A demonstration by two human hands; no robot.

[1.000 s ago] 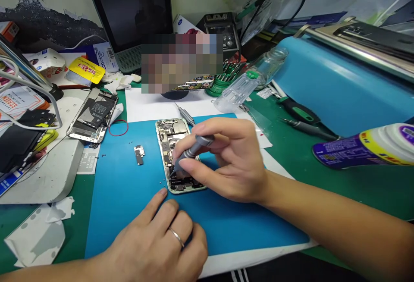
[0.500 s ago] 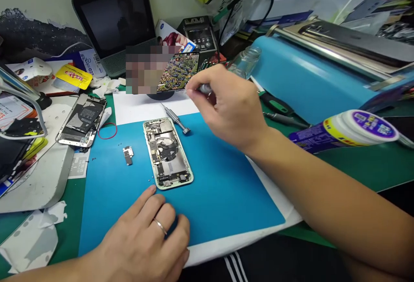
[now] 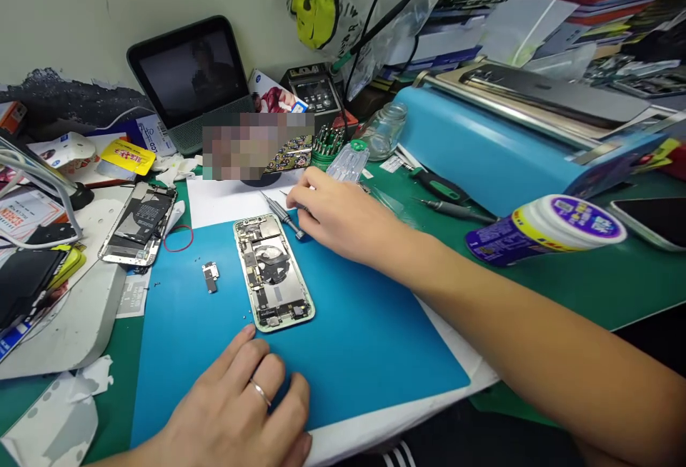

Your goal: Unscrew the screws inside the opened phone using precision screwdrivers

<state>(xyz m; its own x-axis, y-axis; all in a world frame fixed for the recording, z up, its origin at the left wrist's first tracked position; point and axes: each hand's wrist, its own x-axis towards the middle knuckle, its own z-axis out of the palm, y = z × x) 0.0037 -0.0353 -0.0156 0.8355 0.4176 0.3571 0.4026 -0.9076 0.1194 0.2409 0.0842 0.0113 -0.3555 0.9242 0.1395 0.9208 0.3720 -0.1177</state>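
Observation:
On a blue mat (image 3: 375, 338) lies an opened smartphone (image 3: 276, 274) with its inner parts exposed. My left hand (image 3: 241, 395), a ring on one finger, rests on the mat with fingers apart; its index fingertip is by the phone's lower left corner. Beyond the phone's upper right, my right hand (image 3: 343, 217) is low over the mat, closed around a screwdriver whose thin tip (image 3: 284, 193) pokes out; the rest is hidden. Another grey screwdriver (image 3: 281, 214) lies just left of those fingers. Left of the phone are a small metal-and-black part (image 3: 211, 276) and tiny screws (image 3: 245, 316).
A second disassembled phone (image 3: 140, 224) and a red rubber band (image 3: 179, 238) are at left. Rightward lie a purple-and-white bottle (image 3: 547, 228), a green-black handled tool (image 3: 439, 187) and a blue roll machine (image 3: 482, 146). A glass jar (image 3: 386, 130) and a screen device (image 3: 187, 74) stand behind.
My right hand has come down and to the left, from above the mat to beside the lying screwdriver. The left hand keeps its place by the phone. The camera view has tilted up slightly.

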